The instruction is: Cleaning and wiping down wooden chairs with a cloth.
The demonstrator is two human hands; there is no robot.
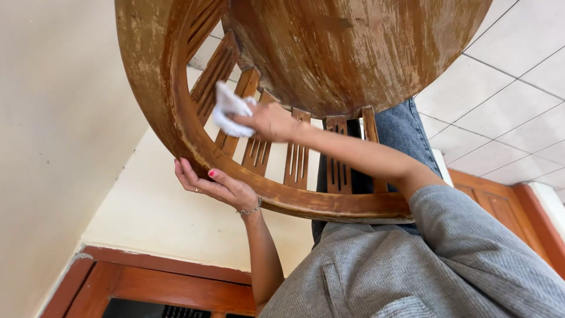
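Head view. Held a white cloth (228, 109) bunched in the right hand (268, 122), fingers closed tight on it, pressed against a slat (247, 88) of the worn wooden chair. Gripped the curved rail (176, 118) from beneath with the left hand (215, 187), fingers wrapped around the wood, thumb on the near face, just below the cloth.

Judged best to keep the left hand firm on the rail so the chair stayed steady, and to run the cloth along the slat's length rather than across, since narrow gaps beside the grip could snag a loose fold.

Round seat (353, 53) close above the right wrist, leaving little room upward. More slats (297, 159) just to the forearm side of the cloth. Rail edge between the two hands. Open tiled floor (506, 106) well beyond the seat; plain wall (53, 118) on the far side of the rail, apart from both hands.
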